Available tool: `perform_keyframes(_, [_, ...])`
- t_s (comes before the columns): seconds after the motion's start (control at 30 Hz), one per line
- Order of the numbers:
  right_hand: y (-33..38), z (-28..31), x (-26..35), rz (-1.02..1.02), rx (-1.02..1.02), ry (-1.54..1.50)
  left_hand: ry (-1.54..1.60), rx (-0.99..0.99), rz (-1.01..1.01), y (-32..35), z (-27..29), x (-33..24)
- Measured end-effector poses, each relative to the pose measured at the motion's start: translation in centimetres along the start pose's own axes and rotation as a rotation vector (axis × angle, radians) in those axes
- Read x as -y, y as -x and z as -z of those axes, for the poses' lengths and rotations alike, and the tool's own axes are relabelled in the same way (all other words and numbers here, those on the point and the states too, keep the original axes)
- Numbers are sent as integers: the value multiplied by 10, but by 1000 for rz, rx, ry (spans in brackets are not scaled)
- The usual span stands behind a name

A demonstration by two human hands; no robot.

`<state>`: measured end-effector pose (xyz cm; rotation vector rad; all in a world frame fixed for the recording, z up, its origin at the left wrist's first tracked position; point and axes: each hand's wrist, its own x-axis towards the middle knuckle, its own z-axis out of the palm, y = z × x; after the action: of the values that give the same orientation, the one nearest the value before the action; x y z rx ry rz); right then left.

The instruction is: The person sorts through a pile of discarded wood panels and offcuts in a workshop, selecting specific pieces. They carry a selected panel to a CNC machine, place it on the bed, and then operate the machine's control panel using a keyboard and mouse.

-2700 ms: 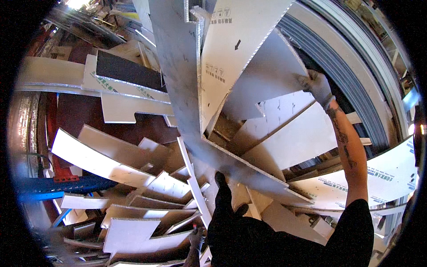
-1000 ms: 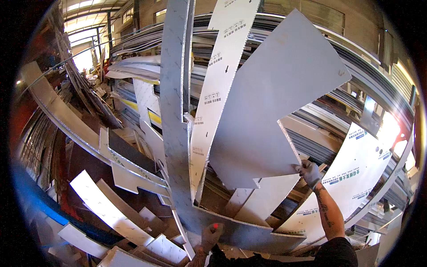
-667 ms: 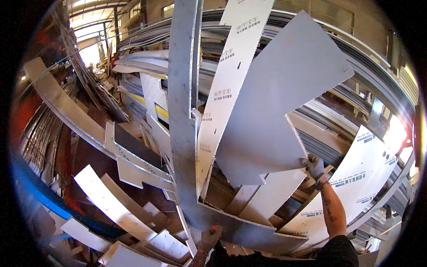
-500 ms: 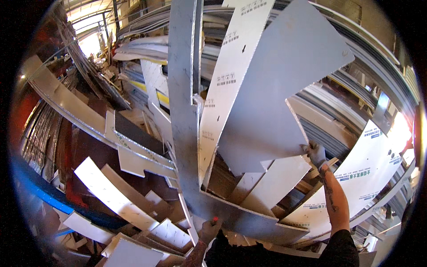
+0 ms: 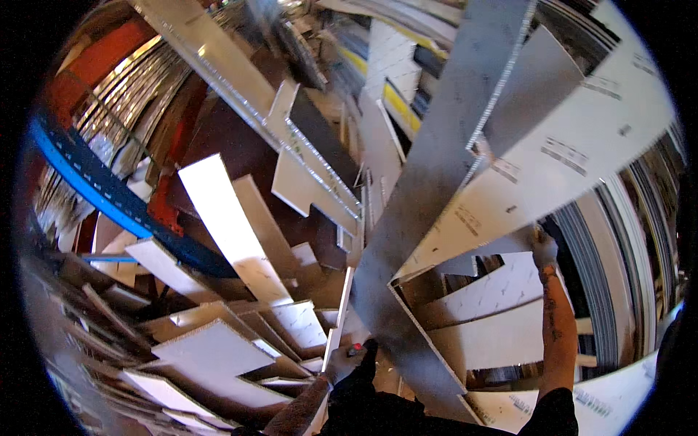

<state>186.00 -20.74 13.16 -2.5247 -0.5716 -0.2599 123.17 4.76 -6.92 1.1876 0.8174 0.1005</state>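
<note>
My gloved right hand (image 5: 543,251) is closed on the edge of a grey panel (image 5: 498,243), most of which is hidden behind a long white printed panel (image 5: 560,149). Low in the middle, my gloved left hand (image 5: 342,361) is closed around a small object with a red end (image 5: 355,349); its kind cannot be made out. A tall dark grey panel (image 5: 422,189) with a notched edge leans in front of me, and its lower part runs down to the right. White offcuts (image 5: 494,338) stand below my right hand.
Several pale board offcuts (image 5: 211,356) lie stacked at lower left. A blue beam (image 5: 102,192) crosses the left side by an orange-red frame (image 5: 109,51). Long strips (image 5: 225,65) lean at upper left. Panel stacks (image 5: 618,254) stand at the right.
My view has swung left and down, so the panels appear further right and tilted. My right hand stays at the grey panel's edge; my left keeps the red-ended object.
</note>
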Motion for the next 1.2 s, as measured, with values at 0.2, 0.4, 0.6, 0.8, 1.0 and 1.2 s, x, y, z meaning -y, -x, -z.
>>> perform_keyframes(0.2, [-56,-72,-44,106,-38,149,-328,-130,157,-6,32,-21])
perform_keyframes(0.4, [-79,-140,-37,93,52,59,-298,-211,180,-25,42,-2])
perform_keyframes(0.6, [-71,-191,-31,51,211,-107,-406,-387,254,18,84,-3])
perform_keyframes(0.8, [-52,-221,-28,6,341,-260,-457,-355,367,51,109,45])
perform_keyframes(1.0, [-7,-235,-9,-24,440,-460,-428,-330,313,26,99,76])
perform_keyframes(1.2, [102,-213,-26,-85,488,-740,-491,-182,275,-1,103,55])
